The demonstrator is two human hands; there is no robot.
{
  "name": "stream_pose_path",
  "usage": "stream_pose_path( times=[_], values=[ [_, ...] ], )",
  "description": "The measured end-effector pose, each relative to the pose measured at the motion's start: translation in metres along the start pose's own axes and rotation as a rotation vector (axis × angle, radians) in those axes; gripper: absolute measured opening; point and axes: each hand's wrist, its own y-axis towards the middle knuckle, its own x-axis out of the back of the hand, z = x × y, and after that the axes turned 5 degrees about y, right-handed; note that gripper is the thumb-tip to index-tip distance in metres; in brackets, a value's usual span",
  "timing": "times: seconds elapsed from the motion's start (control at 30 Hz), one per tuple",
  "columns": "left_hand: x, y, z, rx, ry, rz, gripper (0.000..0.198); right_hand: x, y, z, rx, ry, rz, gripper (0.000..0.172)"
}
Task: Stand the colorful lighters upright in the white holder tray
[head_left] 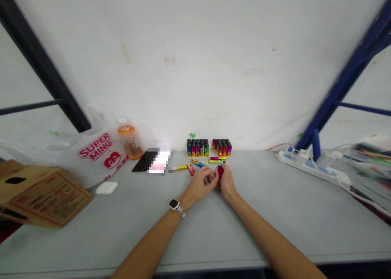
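Note:
My right hand (227,182) is closed around a dark red shiny object (220,171), upright near the table's middle. Beside it on the left, my left hand (201,183) has curled fingers, its fingertips at the object; whether they grip anything is too small to tell. Just beyond my hands lie several loose shiny sticks: a yellow one (179,168), a red one (190,169), a blue one (198,163) and yellow-pink ones (217,160). Behind them, two blocks of upright multicoloured cylinders with black tops stand by the wall, one left (198,148) and one right (224,148).
At the left are a cardboard box (49,197), a plastic bag (91,152), an orange bottle (130,140), a white case (106,187) and a tablet (145,161). A white power strip (314,167) with plugs and cables lies at the right, near a blue post (339,75).

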Motion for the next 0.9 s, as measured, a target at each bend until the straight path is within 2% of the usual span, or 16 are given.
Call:
stream_pose_path(
  times=[0.13, 0.23, 0.33, 0.5, 0.63, 0.77, 0.9],
  values=[
    [0.000, 0.001, 0.000, 0.002, 0.015, -0.015, 0.021, -0.003, -0.003, 0.005, -0.108, 0.103, 0.022, 0.045],
    [-0.001, 0.001, 0.001, 0.023, 0.028, -0.086, 0.015, -0.005, -0.003, 0.004, -0.126, 0.173, 0.072, 0.049],
    [-0.004, 0.003, 0.002, 0.071, 0.026, -0.190, 0.013, -0.006, -0.001, 0.000, -0.060, 0.173, 0.087, 0.048],
    [-0.003, 0.013, 0.002, 0.111, 0.021, -0.297, 0.018, -0.006, 0.001, -0.003, 0.063, 0.044, 0.139, 0.028],
    [0.000, 0.022, 0.001, 0.079, -0.020, -0.298, 0.017, -0.006, 0.001, -0.002, 0.070, 0.069, 0.134, 0.021],
    [0.000, 0.026, 0.001, 0.126, -0.130, -0.280, 0.027, -0.006, 0.001, -0.001, 0.095, 0.115, 0.092, 0.022],
    [0.006, 0.036, 0.001, 0.078, -0.157, -0.233, 0.022, -0.002, 0.005, 0.001, 0.160, 0.058, 0.027, 0.024]
  ],
)
